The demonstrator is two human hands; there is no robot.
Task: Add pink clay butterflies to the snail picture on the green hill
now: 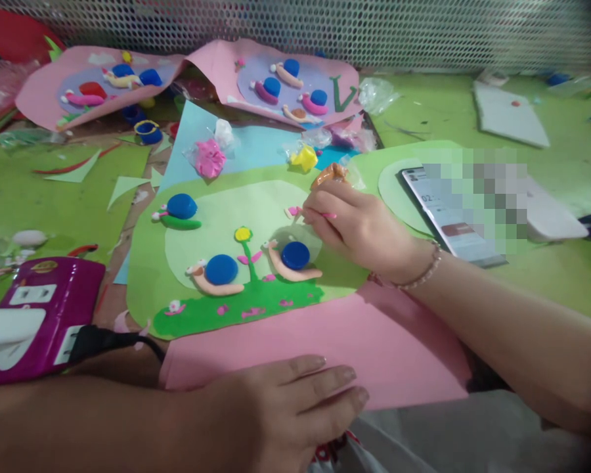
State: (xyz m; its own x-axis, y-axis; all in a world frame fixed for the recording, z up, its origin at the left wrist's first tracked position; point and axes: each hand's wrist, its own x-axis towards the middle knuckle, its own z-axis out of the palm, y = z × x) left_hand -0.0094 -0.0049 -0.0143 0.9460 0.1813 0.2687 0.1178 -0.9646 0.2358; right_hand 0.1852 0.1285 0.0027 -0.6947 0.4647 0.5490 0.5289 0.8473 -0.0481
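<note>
My right hand (357, 226), a bracelet at its wrist, is closed in a pinch over the right part of a green paper scene (217, 190). Between its fingers shows a small piece of pink clay (329, 215); its full shape is hidden. Just left of the fingertips is a pink-and-white clay bit (292, 211). Three clay snails with blue cap shells are on the scene: a green one (180, 220) and two beige ones, left (217, 286) and right (300, 268). Between the beige pair rises a yellow clay flower (243, 234). My left hand (295, 407) lies open, fingers extended, on pink paper (374, 355).
Pink clay (210, 159), yellow clay (304, 158) and brown clay (331, 175) sit in plastic along the scene's top. A phone (443, 217) lies at right, a purple power strip (54, 309) at left. Finished pink snail pictures (211, 72) lean against the perforated panel (423, 33).
</note>
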